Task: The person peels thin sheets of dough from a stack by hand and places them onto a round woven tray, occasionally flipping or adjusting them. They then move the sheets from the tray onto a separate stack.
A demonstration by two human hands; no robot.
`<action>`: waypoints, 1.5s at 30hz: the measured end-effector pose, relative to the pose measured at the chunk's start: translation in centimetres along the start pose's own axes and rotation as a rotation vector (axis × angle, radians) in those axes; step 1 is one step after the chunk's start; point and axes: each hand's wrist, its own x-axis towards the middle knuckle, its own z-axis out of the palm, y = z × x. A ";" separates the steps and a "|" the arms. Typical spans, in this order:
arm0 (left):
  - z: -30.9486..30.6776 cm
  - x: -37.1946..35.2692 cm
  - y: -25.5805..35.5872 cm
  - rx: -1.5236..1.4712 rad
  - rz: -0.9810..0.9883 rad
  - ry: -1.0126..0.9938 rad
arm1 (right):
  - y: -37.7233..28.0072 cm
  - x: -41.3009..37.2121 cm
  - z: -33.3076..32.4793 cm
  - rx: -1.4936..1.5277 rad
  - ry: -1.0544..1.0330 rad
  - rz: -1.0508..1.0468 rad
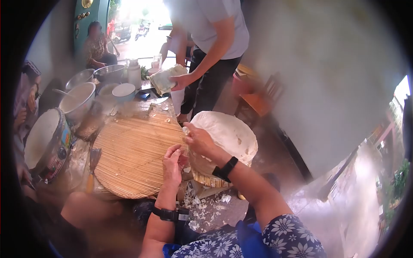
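Landmark: the large round mat of pale bamboo slats (133,155), lying flat on the cluttered work surface.

Left hand (172,165): black band at the wrist and a blue floral sleeve further up the arm. It lies against the mat's near right rim with the fingers (175,152) bent onto the slats. It cannot be told whether they pinch anything.

Right hand (198,139): black band at the wrist. It is just off the mat's right rim, clenched on the left edge of the stack of thin white round dough sheets (230,133). The two hands are close together but apart.

The stack stands directly right of the mat, touching or just beside its rim. It rests on a second slatted bamboo tray (208,179), of which only the near edge shows.

White torn scraps (202,206) lie strewn on the surface below the mat's near right side.

Left of the mat sits a broad round pot with a white inside and a patterned wall (56,150). Beyond the mat's far left are a white bowl (124,90) and steel bowls (81,77).

Beyond the mat's far edge stands a person in a grey shirt and black trousers (211,26), whose hand (180,81) holds a pale folded bundle (165,79).
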 end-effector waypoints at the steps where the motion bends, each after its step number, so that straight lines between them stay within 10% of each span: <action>1: 0.0 -0.1 0.3 -0.011 0.004 0.022 | 0.9 -0.3 -1.1 -0.011 0.030 0.040; 7: 0.2 -0.1 0.9 -0.044 -0.027 0.028 | 8.1 -0.3 -9.5 0.204 0.397 0.338; 17: 0.5 1.8 -0.7 -0.072 -0.036 0.065 | 15.0 3.7 -14.6 0.619 0.352 0.418; 21: 0.1 1.3 -0.3 -0.106 -0.032 0.005 | 13.1 2.5 -14.8 0.210 0.373 0.318; 26: 0.3 1.3 0.2 -0.109 -0.027 0.000 | 10.2 -2.8 -10.8 -0.011 -0.137 0.158; 32: 0.3 1.7 -0.6 -0.086 -0.054 -0.022 | 10.1 -7.6 -2.3 -0.233 0.190 -0.171; 45: 0.0 1.0 0.5 -0.121 -0.039 -0.034 | 11.7 -9.2 0.0 -0.510 0.060 -0.069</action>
